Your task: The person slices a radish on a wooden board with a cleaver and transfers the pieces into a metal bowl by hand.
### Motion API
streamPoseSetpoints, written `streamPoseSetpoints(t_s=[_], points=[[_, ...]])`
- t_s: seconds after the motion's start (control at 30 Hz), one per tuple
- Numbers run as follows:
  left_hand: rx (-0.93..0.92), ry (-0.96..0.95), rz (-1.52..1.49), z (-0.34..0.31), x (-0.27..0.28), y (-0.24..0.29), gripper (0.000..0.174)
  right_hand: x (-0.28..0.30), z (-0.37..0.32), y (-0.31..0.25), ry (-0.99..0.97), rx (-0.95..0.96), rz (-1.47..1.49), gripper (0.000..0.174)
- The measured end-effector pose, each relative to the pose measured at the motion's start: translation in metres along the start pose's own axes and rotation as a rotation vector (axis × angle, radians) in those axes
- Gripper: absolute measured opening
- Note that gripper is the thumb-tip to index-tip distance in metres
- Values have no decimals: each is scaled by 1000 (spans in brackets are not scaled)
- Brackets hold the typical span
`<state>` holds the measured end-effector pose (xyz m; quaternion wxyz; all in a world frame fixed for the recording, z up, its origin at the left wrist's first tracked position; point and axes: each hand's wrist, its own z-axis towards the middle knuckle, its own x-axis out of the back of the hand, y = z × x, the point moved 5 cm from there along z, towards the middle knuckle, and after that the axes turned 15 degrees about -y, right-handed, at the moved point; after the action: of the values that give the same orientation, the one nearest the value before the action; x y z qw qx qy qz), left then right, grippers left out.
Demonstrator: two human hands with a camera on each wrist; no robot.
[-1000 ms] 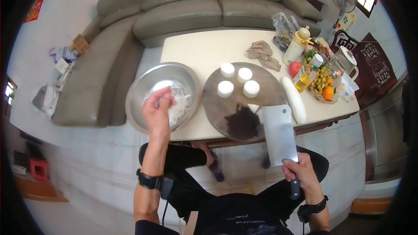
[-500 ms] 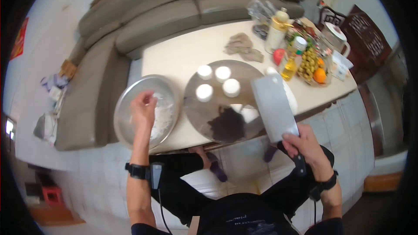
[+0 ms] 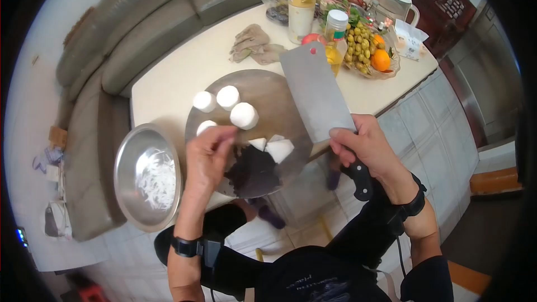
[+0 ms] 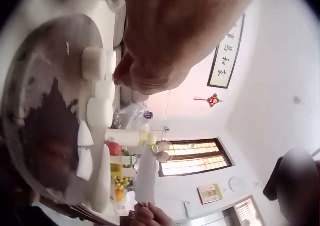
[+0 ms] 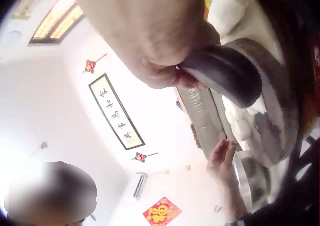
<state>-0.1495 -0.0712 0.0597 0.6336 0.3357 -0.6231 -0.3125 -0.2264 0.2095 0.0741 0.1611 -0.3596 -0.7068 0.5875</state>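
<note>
My right hand (image 3: 366,148) grips a cleaver (image 3: 316,95) by its black handle, blade raised over the right side of the round chopping board (image 3: 279,92). Above the board's left edge hovers my left hand (image 3: 206,159), fingers loosely bent, with nothing visible in them. Several white radish chunks (image 3: 244,116) stand on the board, one partly behind the left fingers. Two smaller cut radish pieces (image 3: 279,150) lie nearer me, beside a dark wet-looking patch (image 3: 251,173). A long white radish (image 4: 101,181) shows past the board in the left wrist view; the cleaver hides it from the head view.
Left of the board, a steel bowl (image 3: 126,190) holds white shreds (image 3: 156,179). A crumpled cloth (image 3: 254,42) lies behind the board. Farther right are a cream flask (image 3: 302,14), an oil bottle (image 3: 335,28), a fruit basket (image 3: 396,70) and a glass jug (image 3: 390,5).
My left hand has moved right, from over the steel bowl to the board's left edge. The head view has turned right. The cleaver stays raised in my right hand, now tilted more to the left.
</note>
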Motion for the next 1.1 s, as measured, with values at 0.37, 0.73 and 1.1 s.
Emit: streamPoseSetpoints(t_s=[0.37,0.73,1.1], points=[[-163,-147,403,6,-58,21,34,-12,-3,0,-56,-55,-30,15],[-250,-307,326,-45,-56,38,30,-35,-17,13,-344,-110,-346,21],[-355,33,428,-84,-63,20,31,-61,-24,27,-302,79,-730,15]])
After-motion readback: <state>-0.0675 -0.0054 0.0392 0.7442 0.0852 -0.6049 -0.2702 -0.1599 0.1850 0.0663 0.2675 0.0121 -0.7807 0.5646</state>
